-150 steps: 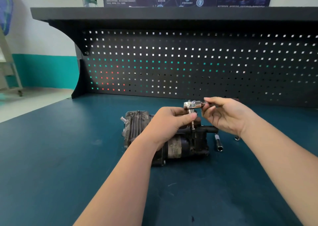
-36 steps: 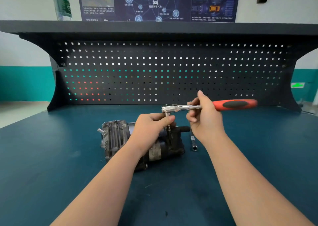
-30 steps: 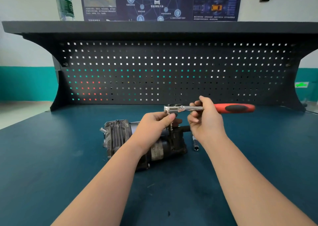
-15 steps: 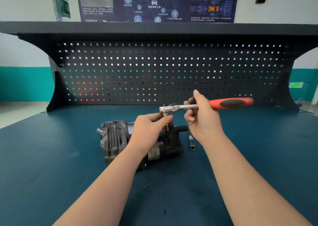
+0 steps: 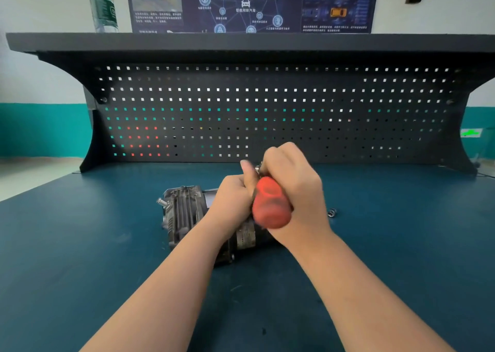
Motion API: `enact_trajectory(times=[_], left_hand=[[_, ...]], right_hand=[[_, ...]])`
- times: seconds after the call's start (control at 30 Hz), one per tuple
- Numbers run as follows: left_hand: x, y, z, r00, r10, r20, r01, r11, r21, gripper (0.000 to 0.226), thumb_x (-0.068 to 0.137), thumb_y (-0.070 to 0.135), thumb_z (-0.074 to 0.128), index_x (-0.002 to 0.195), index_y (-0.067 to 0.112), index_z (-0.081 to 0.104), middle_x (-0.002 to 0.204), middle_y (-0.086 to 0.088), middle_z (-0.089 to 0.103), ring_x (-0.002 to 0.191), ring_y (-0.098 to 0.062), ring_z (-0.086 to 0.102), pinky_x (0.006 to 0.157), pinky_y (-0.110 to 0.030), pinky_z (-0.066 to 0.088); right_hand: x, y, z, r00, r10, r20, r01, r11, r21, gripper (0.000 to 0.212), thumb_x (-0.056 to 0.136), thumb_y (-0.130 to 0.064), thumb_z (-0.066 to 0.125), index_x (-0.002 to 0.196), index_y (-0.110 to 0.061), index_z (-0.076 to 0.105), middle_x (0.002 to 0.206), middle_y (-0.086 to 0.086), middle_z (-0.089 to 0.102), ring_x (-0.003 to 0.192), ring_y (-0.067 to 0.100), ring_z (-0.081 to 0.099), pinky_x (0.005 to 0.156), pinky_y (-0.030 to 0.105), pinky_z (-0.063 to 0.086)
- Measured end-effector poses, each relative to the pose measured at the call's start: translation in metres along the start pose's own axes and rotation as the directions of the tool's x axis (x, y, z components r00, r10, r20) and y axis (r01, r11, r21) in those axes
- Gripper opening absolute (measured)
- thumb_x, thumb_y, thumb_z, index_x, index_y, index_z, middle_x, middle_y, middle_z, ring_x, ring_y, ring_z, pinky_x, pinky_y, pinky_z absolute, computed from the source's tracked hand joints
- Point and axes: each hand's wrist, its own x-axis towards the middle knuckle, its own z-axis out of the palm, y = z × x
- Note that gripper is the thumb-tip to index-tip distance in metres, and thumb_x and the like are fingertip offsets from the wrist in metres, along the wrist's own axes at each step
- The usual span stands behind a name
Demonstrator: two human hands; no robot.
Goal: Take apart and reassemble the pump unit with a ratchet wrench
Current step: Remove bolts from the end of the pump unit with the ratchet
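Both hands work over the pump unit (image 5: 184, 215) lying on the desk (image 5: 80, 244): right hand (image 5: 292, 188) grips the blurred red ratchet wrench (image 5: 270, 204) handle, left hand (image 5: 235, 196) curls around its head end.

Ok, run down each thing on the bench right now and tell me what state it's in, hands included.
Grey ribbed metal pump unit: lying on its side on the blue bench.
Red-handled ratchet wrench: gripped, handle end towards the camera, blurred.
Right hand: gripping the wrench handle.
Left hand: curled at the wrench head over the pump.
Small metal spring: loose on the bench.
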Motion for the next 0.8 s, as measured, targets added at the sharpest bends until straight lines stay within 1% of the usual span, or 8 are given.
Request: enact_trajectory(times=[0.07,0.17,0.37,0.47,0.57,0.63,0.73,0.8], left_hand=[[-0.003,0.003,0.001,1.0,-0.014,0.009,0.014,0.999,-0.043,0.044,0.095,0.029,0.05,0.053,0.027,0.064,0.048,0.017,0.059,0.052,0.0,0.054,0.051,-0.015,0.046],[-0.004,0.002,0.003,0.999,-0.01,0.031,0.012,0.998,-0.06,0.021,0.088,0.029,0.063,0.082,0.015,0.076,0.081,-0.001,0.075,0.081,-0.011,0.064,0.081,-0.032,0.05],[-0.005,-0.004,0.004,0.999,-0.031,-0.027,0.026,0.987,-0.158,0.015,0.082,0.027,0.071,0.084,0.014,0.077,0.084,0.0,0.075,0.08,-0.009,0.067,0.074,-0.027,0.056],[0.0,-0.007,0.004,0.999,-0.036,0.027,0.04,0.99,-0.138,0.02,0.089,0.03,0.061,0.086,0.017,0.076,0.087,0.006,0.075,0.087,-0.008,0.068,0.081,-0.029,0.054],[0.003,-0.007,0.002,0.993,-0.037,0.111,0.049,0.993,-0.105,0.019,0.094,0.027,0.055,0.094,0.019,0.072,0.09,0.011,0.074,0.096,-0.009,0.066,0.068,-0.011,0.051],[0.003,-0.006,0.001,0.998,-0.027,0.061,0.032,0.996,-0.086,0.019,0.092,0.024,0.058,0.089,0.015,0.074,0.084,0.006,0.075,0.085,-0.008,0.066,0.065,-0.01,0.048],[0.002,-0.005,0.005,1.0,0.009,0.011,-0.009,1.0,-0.029,0.022,0.09,0.021,0.059,0.074,0.015,0.073,0.07,-0.005,0.067,0.067,-0.014,0.054,0.066,-0.026,0.044],[0.0,-0.002,0.004,1.0,-0.006,0.001,0.006,1.0,-0.031,0.037,0.092,0.019,0.055,0.058,0.024,0.069,0.06,0.003,0.059,0.059,-0.01,0.049,0.063,-0.029,0.042]], right_hand=[[0.003,0.007,-0.003,0.999,0.026,-0.044,-0.027,0.999,-0.021,0.032,0.087,-0.016,0.057,0.061,-0.007,0.042,0.064,0.004,0.044,0.057,0.019,0.042,0.053,0.028,0.034],[0.01,0.02,-0.01,0.888,0.458,-0.043,-0.439,0.873,0.211,0.032,0.089,-0.02,0.059,0.061,-0.015,0.044,0.057,0.014,0.057,0.054,0.027,0.057,0.05,0.033,0.042],[0.016,0.059,-0.011,0.326,0.915,0.238,-0.667,0.045,0.744,0.015,0.089,-0.014,0.062,0.076,-0.009,0.057,0.061,0.001,0.062,0.042,0.009,0.059,0.036,0.016,0.039],[0.015,0.07,-0.007,0.232,0.914,0.332,-0.649,-0.109,0.753,0.015,0.089,-0.015,0.063,0.077,-0.007,0.059,0.056,0.002,0.059,0.04,0.007,0.056,0.036,0.015,0.039],[0.016,0.06,-0.002,0.317,0.922,0.224,-0.603,0.013,0.797,0.019,0.09,-0.016,0.061,0.073,-0.009,0.056,0.056,0.001,0.057,0.038,0.01,0.052,0.037,0.018,0.04],[0.016,0.046,0.001,0.507,0.861,0.052,-0.598,0.308,0.74,0.026,0.09,-0.019,0.06,0.066,-0.016,0.052,0.049,-0.002,0.055,0.038,0.013,0.053,0.04,0.023,0.041],[0.009,0.022,0.004,0.922,0.341,-0.182,-0.303,0.93,0.207,0.039,0.09,-0.025,0.058,0.056,-0.014,0.043,0.05,0.0,0.048,0.049,0.015,0.051,0.053,0.023,0.043],[0.003,0.016,0.006,0.99,-0.033,-0.136,0.034,0.999,0.006,0.04,0.09,-0.018,0.057,0.056,-0.01,0.037,0.059,-0.003,0.038,0.052,0.014,0.037,0.053,0.018,0.033]])
